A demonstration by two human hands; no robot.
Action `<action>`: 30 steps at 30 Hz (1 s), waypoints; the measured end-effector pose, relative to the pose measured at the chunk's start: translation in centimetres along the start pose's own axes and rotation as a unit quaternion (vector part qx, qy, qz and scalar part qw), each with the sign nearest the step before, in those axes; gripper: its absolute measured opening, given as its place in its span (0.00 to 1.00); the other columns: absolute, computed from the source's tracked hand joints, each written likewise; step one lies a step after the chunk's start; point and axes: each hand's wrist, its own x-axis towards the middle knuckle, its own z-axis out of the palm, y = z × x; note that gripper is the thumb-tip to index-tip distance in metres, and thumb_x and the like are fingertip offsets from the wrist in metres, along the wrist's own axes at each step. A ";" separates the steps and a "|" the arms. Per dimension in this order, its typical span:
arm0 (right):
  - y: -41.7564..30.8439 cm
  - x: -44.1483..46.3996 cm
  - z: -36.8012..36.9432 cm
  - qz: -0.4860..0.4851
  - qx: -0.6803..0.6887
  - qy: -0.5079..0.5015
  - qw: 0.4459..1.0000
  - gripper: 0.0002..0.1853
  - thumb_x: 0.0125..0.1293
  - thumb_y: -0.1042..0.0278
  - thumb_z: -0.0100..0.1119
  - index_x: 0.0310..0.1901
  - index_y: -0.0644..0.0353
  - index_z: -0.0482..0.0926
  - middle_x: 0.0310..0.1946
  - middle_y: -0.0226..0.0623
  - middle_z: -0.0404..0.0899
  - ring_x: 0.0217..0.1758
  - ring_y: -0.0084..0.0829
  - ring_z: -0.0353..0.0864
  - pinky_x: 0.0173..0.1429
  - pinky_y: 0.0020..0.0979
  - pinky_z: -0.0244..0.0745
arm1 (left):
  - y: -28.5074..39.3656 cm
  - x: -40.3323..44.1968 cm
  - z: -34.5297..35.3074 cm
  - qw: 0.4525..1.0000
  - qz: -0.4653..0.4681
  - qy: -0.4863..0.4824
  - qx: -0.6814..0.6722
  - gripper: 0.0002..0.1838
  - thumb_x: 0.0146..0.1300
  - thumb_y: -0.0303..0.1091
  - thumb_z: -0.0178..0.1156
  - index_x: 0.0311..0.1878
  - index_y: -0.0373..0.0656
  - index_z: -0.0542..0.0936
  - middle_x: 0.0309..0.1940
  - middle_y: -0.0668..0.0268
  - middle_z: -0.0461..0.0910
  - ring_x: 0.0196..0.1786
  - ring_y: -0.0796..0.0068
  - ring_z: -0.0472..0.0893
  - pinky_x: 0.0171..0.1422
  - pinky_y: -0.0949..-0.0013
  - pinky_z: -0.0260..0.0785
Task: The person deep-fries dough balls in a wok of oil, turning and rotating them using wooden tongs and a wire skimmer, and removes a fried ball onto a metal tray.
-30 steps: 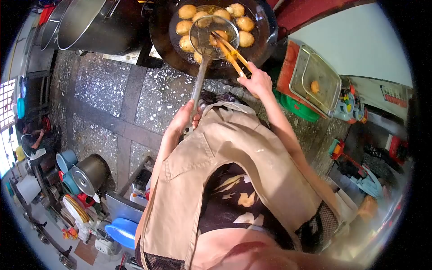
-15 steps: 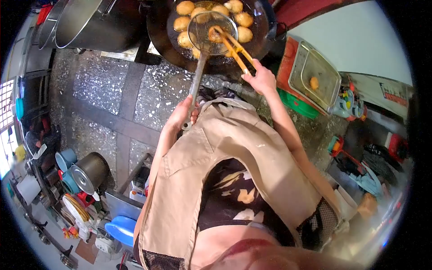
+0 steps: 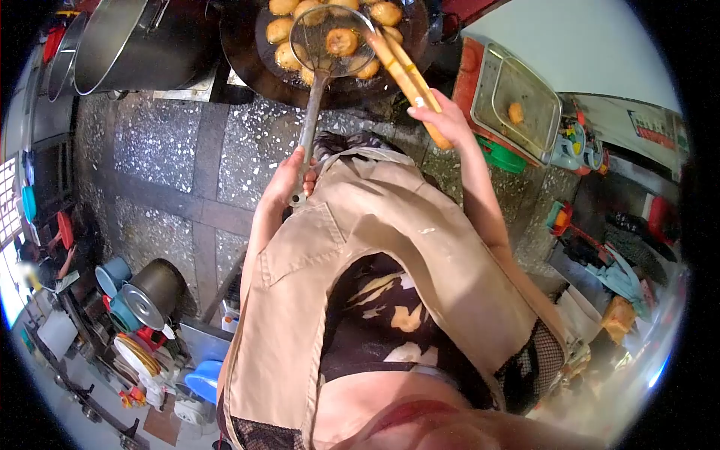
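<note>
A: ok so your left hand has its fingers curled snug round the handle of the skimmer, and one browned ball sits in the mesh over the wok. What's the bit you'd sweat about?

B: tilt, tbh. You've got nothing pinning that ball, so if your left wrist rolls it could slide off the rim and plop into the oil. Your forearms are bare, so a splash might sting.

A: what about your right hand? Thumb and fingers are closed in around the long chopsticks, and I can't see anything else in there.

B: same, no ball between the sticks that I can spot. Tips are by the right side of the mesh, can't tell if they're touching it. Snag the rim and you'd probably jolt the whole skimmer. The other balls crowd close around it too, so a careless swing could bump them. The tray with one piece is well off to your right.
</note>
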 end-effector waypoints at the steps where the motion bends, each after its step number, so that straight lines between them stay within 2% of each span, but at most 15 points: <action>1: 0.5 0.4 0.2 0.020 -0.099 0.000 0.995 0.42 0.40 0.44 0.65 0.57 0.58 0.65 0.41 0.41 0.77 0.45 0.35 0.77 0.49 0.31 0.69 | 0.0 0.0 0.0 1.000 -0.003 -0.004 -0.004 0.23 0.68 0.52 0.34 0.39 0.38 0.66 0.17 0.70 0.65 0.16 0.79 0.64 0.20 0.75 0.59; 4: -2.7 0.4 0.6 0.086 -0.291 -0.008 0.953 0.47 0.39 0.41 0.63 0.60 0.57 0.60 0.41 0.43 0.78 0.45 0.41 0.77 0.48 0.37 0.72 | 0.1 0.0 -0.1 1.000 -0.006 -0.004 -0.007 0.23 0.68 0.52 0.35 0.39 0.38 0.66 0.17 0.70 0.65 0.15 0.79 0.64 0.20 0.75 0.60; 8: -3.7 2.4 1.6 0.070 -0.374 -0.001 0.925 0.43 0.41 0.43 0.63 0.58 0.55 0.62 0.41 0.43 0.77 0.45 0.39 0.77 0.46 0.38 0.72 | 0.2 -0.1 -0.1 1.000 -0.013 0.006 0.003 0.24 0.68 0.52 0.35 0.39 0.36 0.66 0.17 0.70 0.65 0.15 0.79 0.64 0.20 0.74 0.59; 13: -4.8 2.6 2.6 0.060 -0.371 -0.002 0.927 0.43 0.41 0.46 0.65 0.60 0.52 0.60 0.43 0.44 0.76 0.47 0.40 0.76 0.47 0.38 0.72 | 0.0 0.1 -0.3 1.000 -0.006 0.003 0.025 0.24 0.68 0.52 0.35 0.39 0.36 0.66 0.17 0.70 0.65 0.15 0.79 0.64 0.20 0.75 0.59; 15: -5.6 1.1 2.6 0.007 -0.427 0.014 0.904 0.43 0.41 0.47 0.65 0.60 0.52 0.59 0.43 0.43 0.75 0.48 0.41 0.75 0.47 0.39 0.72 | 0.3 0.0 -0.3 1.000 0.000 0.011 0.027 0.24 0.68 0.52 0.35 0.39 0.35 0.66 0.17 0.70 0.65 0.15 0.79 0.64 0.20 0.75 0.58; 19: -4.7 3.6 3.7 0.022 -0.377 -0.042 0.925 0.42 0.42 0.46 0.65 0.59 0.52 0.62 0.41 0.42 0.76 0.46 0.39 0.76 0.47 0.38 0.73 | 0.3 -0.2 0.1 1.000 -0.002 0.010 0.019 0.24 0.68 0.52 0.34 0.38 0.37 0.66 0.17 0.69 0.65 0.15 0.78 0.63 0.20 0.75 0.59; 21: -5.3 4.2 4.3 0.009 -0.375 -0.035 0.926 0.40 0.42 0.46 0.64 0.58 0.53 0.63 0.39 0.42 0.77 0.45 0.40 0.77 0.47 0.38 0.73 | 0.4 -0.4 0.1 1.000 -0.001 0.022 0.010 0.24 0.68 0.52 0.34 0.38 0.37 0.66 0.17 0.69 0.65 0.15 0.78 0.63 0.20 0.74 0.59; 24: -4.8 4.8 4.9 -0.026 -0.414 0.004 0.910 0.38 0.43 0.48 0.64 0.57 0.54 0.63 0.36 0.44 0.78 0.43 0.42 0.77 0.46 0.40 0.73 | 0.2 -0.2 -0.1 1.000 0.001 -0.012 -0.002 0.23 0.68 0.52 0.35 0.37 0.38 0.66 0.16 0.70 0.64 0.15 0.78 0.64 0.19 0.74 0.59; 27: -5.0 5.5 4.8 -0.032 -0.400 -0.019 0.916 0.39 0.43 0.48 0.64 0.57 0.55 0.62 0.36 0.46 0.77 0.44 0.42 0.77 0.46 0.41 0.72 | 0.1 0.1 0.0 1.000 0.003 0.010 0.014 0.23 0.68 0.52 0.35 0.37 0.38 0.66 0.16 0.70 0.64 0.15 0.78 0.64 0.19 0.74 0.58; 30: -5.2 5.4 4.9 -0.015 -0.365 -0.039 0.930 0.40 0.42 0.47 0.64 0.56 0.57 0.65 0.40 0.47 0.77 0.46 0.42 0.76 0.49 0.39 0.70 | -0.3 0.3 -0.3 1.000 -0.005 0.000 -0.015 0.24 0.67 0.52 0.35 0.37 0.38 0.66 0.16 0.69 0.64 0.15 0.78 0.63 0.19 0.74 0.58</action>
